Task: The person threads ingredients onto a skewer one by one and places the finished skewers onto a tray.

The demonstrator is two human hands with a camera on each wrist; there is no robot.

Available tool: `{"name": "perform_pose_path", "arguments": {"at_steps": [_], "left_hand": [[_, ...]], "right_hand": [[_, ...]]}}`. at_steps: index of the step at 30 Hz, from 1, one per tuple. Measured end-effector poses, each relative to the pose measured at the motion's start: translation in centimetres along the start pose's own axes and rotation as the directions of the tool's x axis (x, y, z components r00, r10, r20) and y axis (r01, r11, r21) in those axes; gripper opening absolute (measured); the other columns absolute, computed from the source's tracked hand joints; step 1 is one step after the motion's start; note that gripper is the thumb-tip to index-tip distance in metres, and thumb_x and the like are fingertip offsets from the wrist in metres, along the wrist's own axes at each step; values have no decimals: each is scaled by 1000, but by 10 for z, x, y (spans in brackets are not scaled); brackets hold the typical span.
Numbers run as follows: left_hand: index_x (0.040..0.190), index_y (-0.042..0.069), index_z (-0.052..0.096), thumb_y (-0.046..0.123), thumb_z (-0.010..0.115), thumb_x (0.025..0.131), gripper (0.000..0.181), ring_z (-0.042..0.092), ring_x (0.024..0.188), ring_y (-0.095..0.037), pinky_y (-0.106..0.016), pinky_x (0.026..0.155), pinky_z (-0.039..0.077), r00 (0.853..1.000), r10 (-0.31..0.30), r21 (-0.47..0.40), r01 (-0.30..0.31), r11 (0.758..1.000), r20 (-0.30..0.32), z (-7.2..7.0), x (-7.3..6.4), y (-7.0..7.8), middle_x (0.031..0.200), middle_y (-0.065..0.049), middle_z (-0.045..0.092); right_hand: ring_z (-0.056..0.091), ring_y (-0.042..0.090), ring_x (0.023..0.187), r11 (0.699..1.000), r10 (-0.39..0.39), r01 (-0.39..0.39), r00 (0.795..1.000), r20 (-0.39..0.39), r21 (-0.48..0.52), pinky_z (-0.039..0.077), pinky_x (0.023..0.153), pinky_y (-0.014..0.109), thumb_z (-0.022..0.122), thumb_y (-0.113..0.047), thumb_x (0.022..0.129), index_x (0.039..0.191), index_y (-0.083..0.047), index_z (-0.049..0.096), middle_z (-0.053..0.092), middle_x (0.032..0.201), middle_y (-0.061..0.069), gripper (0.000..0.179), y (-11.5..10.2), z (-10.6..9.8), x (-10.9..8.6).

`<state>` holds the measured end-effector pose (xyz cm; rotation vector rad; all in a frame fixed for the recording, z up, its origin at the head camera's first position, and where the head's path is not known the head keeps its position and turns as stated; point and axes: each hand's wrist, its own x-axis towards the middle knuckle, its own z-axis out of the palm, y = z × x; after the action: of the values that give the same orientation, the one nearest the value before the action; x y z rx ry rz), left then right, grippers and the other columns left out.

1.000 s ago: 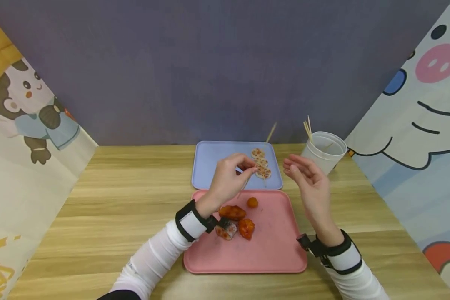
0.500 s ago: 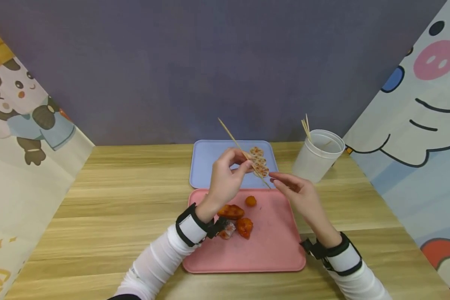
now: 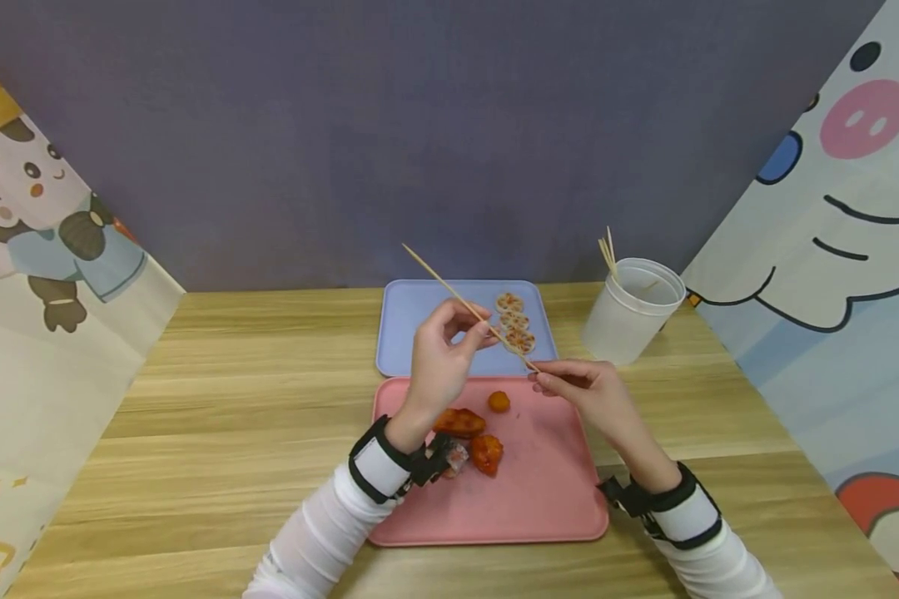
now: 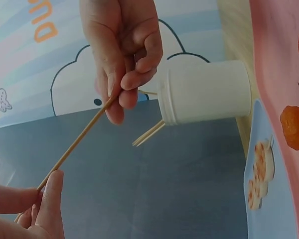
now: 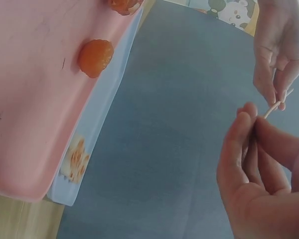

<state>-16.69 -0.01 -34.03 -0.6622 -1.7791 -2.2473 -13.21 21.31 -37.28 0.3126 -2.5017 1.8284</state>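
A thin wooden skewer [image 3: 442, 281] slants over the blue tray [image 3: 400, 333] in the head view, its upper end toward the back wall. My left hand [image 3: 442, 353] pinches it partway along between thumb and fingers. At the lower end, my right hand [image 3: 588, 395] pinches its tip. Between the two hands the shaft is bare, as the left wrist view shows of the skewer [image 4: 79, 138]. Behind the hands, a row of browned lotus root slices [image 3: 513, 322] lies on the right side of the blue tray.
The pink tray [image 3: 547, 491] holds a small orange ball [image 3: 499, 402], a glazed reddish piece [image 3: 486, 454], a long browned piece [image 3: 460, 423] and a pale piece partly behind the left wrist camera. A white bucket [image 3: 622, 324] with several skewers [image 3: 608, 254] stands at the back right.
The skewer has come up in my left hand and tilted toward the left. My right hand has moved in from beside the bucket and now pinches its lower end.
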Motion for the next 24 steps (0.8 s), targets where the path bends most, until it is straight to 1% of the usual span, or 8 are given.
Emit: {"name": "perform_pose_path", "arguments": {"at_steps": [4,6,12,15,17,20,22,24], "left_hand": [[100,-12,58,-7,58,89,12,63,85,-36,-35,77,58,1000,23,-13,-23,1000,1,-2,0,-1,97,-23,59],[100,-11,58,-6,58,89,12,64,85,-34,-35,77,58,1000,24,-12,-24,1000,5,-2,0,0,96,-22,60],[101,-4,62,0,61,89,13,67,82,-29,-34,76,58,999,-30,31,29,999,19,-9,0,0,93,-20,63],[106,0,64,3,65,88,19,67,80,-27,-33,75,58,998,-58,112,55,992,20,-13,1,-1,89,-19,64],[110,4,64,6,68,86,24,67,82,-24,-32,75,57,996,-80,195,73,978,29,-17,0,-4,89,-16,65],[114,11,63,11,72,84,32,65,86,-17,-30,77,56,991,-125,312,101,945,57,-19,-2,-8,91,-9,66],[115,13,61,14,75,82,35,64,88,-14,-31,79,55,984,-159,366,118,923,86,-20,-5,-11,93,-7,66],[117,14,59,15,75,81,39,64,89,-14,-33,80,54,975,-188,394,129,910,116,-20,-9,-14,95,-8,66]], "right_hand": [[70,7,80,998,14,-12,1000,-25,64,58,72,27,64,-7,89,109,13,63,74,88,-4,28,-1,0,0],[70,7,80,997,12,-9,999,-38,83,57,72,27,65,-6,89,108,14,62,73,86,-10,28,-2,0,0],[69,6,79,997,-42,47,997,-72,61,57,70,26,67,-4,87,106,14,64,73,87,-11,26,-3,-7,0],[69,5,79,996,-76,80,992,-102,39,57,70,24,67,-2,86,104,14,65,73,87,-12,24,-2,-13,1],[69,4,79,996,-85,89,989,-122,26,56,70,22,66,-2,86,104,14,65,73,87,-12,24,-2,-18,1],[69,3,78,996,-87,90,985,-149,15,55,71,19,67,-3,86,104,12,65,72,85,-13,23,-3,-26,2],[69,3,78,996,-84,88,984,-156,16,55,73,18,66,-3,87,105,11,66,72,86,-13,23,-3,-30,1],[69,3,79,996,-80,84,983,-165,17,54,73,17,66,-4,87,105,10,66,72,88,-14,23,-3,-35,0]]}}
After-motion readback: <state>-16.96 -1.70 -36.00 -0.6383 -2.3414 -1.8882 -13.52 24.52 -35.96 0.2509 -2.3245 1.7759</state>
